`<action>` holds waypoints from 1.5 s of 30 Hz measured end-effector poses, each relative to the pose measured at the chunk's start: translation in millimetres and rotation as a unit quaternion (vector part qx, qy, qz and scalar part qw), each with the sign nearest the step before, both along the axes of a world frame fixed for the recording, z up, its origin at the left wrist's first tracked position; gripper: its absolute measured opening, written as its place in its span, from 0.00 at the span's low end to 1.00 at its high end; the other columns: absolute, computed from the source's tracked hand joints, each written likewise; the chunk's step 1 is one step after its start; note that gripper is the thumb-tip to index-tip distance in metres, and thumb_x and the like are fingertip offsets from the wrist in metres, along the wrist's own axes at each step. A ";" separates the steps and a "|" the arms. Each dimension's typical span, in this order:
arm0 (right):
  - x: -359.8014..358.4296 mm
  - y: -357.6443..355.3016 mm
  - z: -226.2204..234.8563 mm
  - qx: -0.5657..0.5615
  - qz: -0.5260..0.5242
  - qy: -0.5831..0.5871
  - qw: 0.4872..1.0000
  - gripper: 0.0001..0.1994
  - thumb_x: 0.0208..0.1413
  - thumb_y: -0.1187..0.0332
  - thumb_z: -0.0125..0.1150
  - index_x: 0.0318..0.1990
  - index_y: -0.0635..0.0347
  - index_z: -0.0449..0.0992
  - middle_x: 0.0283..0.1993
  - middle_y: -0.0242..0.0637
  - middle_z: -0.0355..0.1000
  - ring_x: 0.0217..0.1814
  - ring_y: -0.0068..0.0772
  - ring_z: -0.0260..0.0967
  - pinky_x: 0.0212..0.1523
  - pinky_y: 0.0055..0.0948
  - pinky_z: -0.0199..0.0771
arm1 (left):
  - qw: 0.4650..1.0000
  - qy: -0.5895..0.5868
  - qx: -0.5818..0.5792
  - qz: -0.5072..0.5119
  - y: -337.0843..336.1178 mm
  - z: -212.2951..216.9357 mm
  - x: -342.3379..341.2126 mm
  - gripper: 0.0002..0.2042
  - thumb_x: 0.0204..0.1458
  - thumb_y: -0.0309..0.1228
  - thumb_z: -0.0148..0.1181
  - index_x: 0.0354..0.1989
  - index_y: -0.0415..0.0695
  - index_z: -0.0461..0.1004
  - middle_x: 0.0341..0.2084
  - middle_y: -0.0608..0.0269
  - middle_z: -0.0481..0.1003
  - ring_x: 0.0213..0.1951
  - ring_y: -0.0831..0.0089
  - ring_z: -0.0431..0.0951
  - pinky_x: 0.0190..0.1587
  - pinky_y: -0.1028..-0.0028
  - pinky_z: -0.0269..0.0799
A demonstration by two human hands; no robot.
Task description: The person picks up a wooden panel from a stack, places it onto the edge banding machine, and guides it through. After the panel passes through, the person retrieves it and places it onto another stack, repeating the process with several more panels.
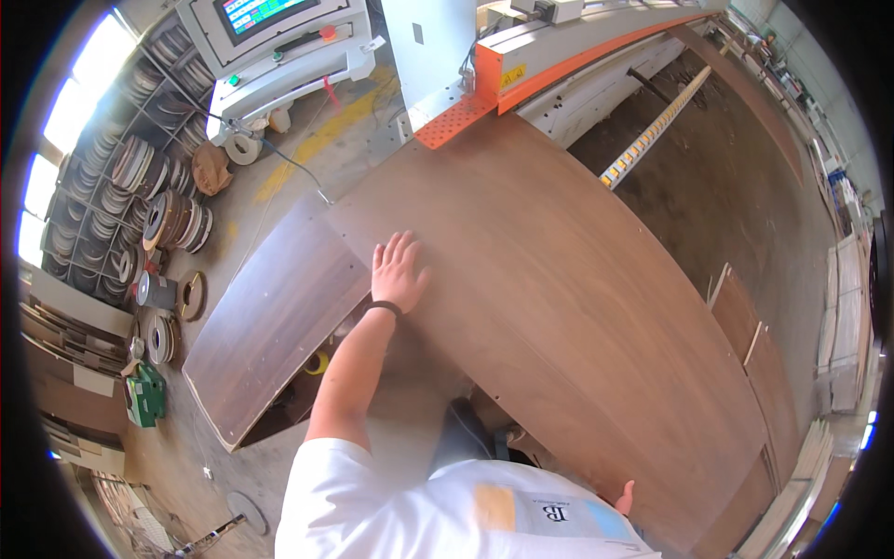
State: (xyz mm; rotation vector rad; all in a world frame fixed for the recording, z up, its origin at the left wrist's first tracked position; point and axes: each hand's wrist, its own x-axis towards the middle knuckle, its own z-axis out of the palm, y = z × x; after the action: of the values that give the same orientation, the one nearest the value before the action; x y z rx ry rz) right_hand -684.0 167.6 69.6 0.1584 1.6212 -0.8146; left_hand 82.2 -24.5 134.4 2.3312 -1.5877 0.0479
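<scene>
A long brown wood-grain panel (pixel 559 307) lies in front of me, its far end under the orange-edged beam of a machine. My left hand (pixel 399 272) rests flat on the panel near its left edge, fingers stretched out and holding nothing. At the panel's near edge, beside my shirt, only a small part of my right hand (pixel 626 500) shows, with one digit pointing up. The rest of that hand is hidden, so its grip is unclear. Left of my arm is a smaller brown board (pixel 279 303), its corner close to the long panel.
The machine's orange guard plate (pixel 456 123) sits over the panel's far end. A control console (pixel 279 56) with a screen stands far left. Racks of edging rolls (pixel 130 177) line the left side. A slatted rail (pixel 656 126) extends at right; stacked boards (pixel 843 317) stand beyond.
</scene>
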 end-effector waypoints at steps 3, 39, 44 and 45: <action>-36.1 -14.8 -23.8 -0.028 0.020 -0.013 0.999 0.30 0.61 0.36 0.54 0.56 0.52 0.73 0.47 0.32 0.78 0.42 0.36 0.76 0.31 0.32 0.77 | 1.000 0.015 -0.020 -0.017 -42.9 -6.8 -16.6 0.28 0.56 0.47 0.56 0.63 0.49 0.68 0.70 0.61 0.61 0.74 0.61 0.53 0.75 0.54 0.41; 47.4 210.9 -47.4 0.054 0.225 0.467 0.853 0.21 0.58 0.50 0.57 0.27 0.58 0.82 0.24 0.40 0.79 0.28 0.40 0.78 0.34 0.39 0.76 | 0.920 0.378 -0.107 0.004 82.0 -98.1 -111.1 0.19 0.55 0.28 0.57 0.56 0.37 0.71 0.48 0.47 0.75 0.49 0.48 0.75 0.57 0.59 0.69; 37.0 275.3 -84.2 0.081 0.219 0.424 0.875 0.21 0.59 0.51 0.51 0.24 0.54 0.82 0.23 0.39 0.79 0.27 0.39 0.79 0.33 0.41 0.76 | 0.838 0.539 -0.086 0.015 123.9 -109.6 -137.2 0.25 0.55 0.22 0.54 0.63 0.38 0.62 0.45 0.56 0.72 0.37 0.69 0.75 0.40 0.70 0.76; 35.2 282.4 -88.7 0.063 0.226 0.418 0.878 0.21 0.59 0.51 0.51 0.25 0.55 0.82 0.23 0.39 0.79 0.27 0.38 0.79 0.33 0.40 0.76 | 0.836 0.542 -0.084 0.006 123.9 -117.3 -142.0 0.24 0.55 0.21 0.54 0.63 0.39 0.63 0.42 0.59 0.73 0.34 0.74 0.75 0.35 0.74 0.75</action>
State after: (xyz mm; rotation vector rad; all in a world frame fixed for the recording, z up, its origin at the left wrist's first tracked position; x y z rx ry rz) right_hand -648.8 450.0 -19.2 -0.5457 2.3951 -0.4083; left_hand -59.8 99.4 17.1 1.6460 -0.8987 -0.9191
